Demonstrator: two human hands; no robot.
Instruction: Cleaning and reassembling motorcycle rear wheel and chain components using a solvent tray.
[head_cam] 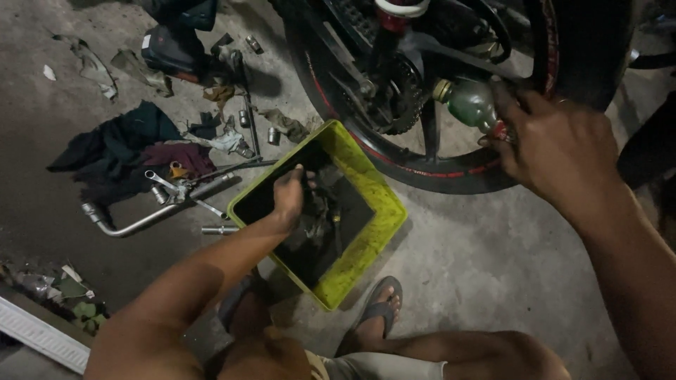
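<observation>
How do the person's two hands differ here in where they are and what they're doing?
The left hand reaches down into the yellow-green tray on the floor, among dark parts; the right hand is raised at the motorcycle wheel. The left hand's grip cannot be made out; the right hand grips a green bottle tipped toward the chain sprocket. Both are bare.

1. Small green bottle (470, 103), a package with a pale cap, at about two o'clock, tilted against the wheel (422, 165) and gripped by the right hand (556, 144).
2. No labels, signs or screens visible.
</observation>
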